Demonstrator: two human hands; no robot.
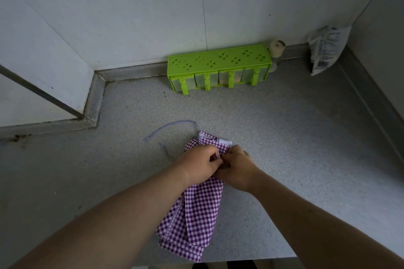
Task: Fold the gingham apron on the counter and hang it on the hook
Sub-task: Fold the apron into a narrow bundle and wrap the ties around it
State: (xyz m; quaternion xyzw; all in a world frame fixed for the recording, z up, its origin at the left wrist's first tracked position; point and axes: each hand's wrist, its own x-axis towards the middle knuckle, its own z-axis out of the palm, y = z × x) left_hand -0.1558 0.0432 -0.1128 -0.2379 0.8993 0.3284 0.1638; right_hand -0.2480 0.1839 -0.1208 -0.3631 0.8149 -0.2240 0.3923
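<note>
Purple-checked apron point(197, 214), folded narrow, lies on the grey counter point(295, 137) under both hands.
Left hand point(197, 165) and right hand point(237, 167) meet over its upper part, fingers curled and pinching the cloth; its strap point(168, 128) loops beyond, a green spice rack point(218, 65) by the wall.

There is only one camera, so no other view shares the scene. It sits on the person's head and looks forward and down, close over the counter point(284, 137). Both arms reach in from the bottom edge, and the left hand point(200, 164) and right hand point(237, 167) meet near the middle, close to the camera. The wall point(153, 17) fills the top and stands farther off. The lens is wide, so straight edges lean and bend near the sides.
</note>
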